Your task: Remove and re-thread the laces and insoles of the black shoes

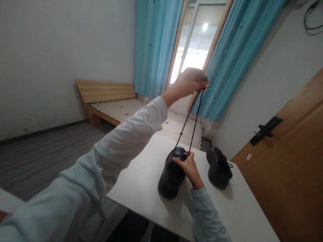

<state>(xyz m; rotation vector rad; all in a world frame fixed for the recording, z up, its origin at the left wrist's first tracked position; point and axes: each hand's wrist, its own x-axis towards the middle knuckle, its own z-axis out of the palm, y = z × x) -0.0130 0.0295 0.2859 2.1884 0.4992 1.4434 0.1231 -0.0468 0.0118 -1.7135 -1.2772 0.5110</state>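
Note:
A black shoe [172, 174] stands on the white table, toe pointing away from the window. My left hand [190, 80] is raised high above it, closed around the upper ends of a dark shoelace [195, 121]. Two strands of the lace run taut from that hand down to the shoe. At the shoe's upper right side, my right hand [186, 164] grips its edge with the thumb on top; some of its fingers are hidden. The second black shoe [219, 168], with a lace loop sticking out, rests on the table to the right.
The white table [141, 181] reaches toward a low bed [113, 106] with a wooden headboard. Blue curtains [157, 50] flank a bright window [199, 40]. On the right is a wooden door [290, 158] with a black handle [264, 131].

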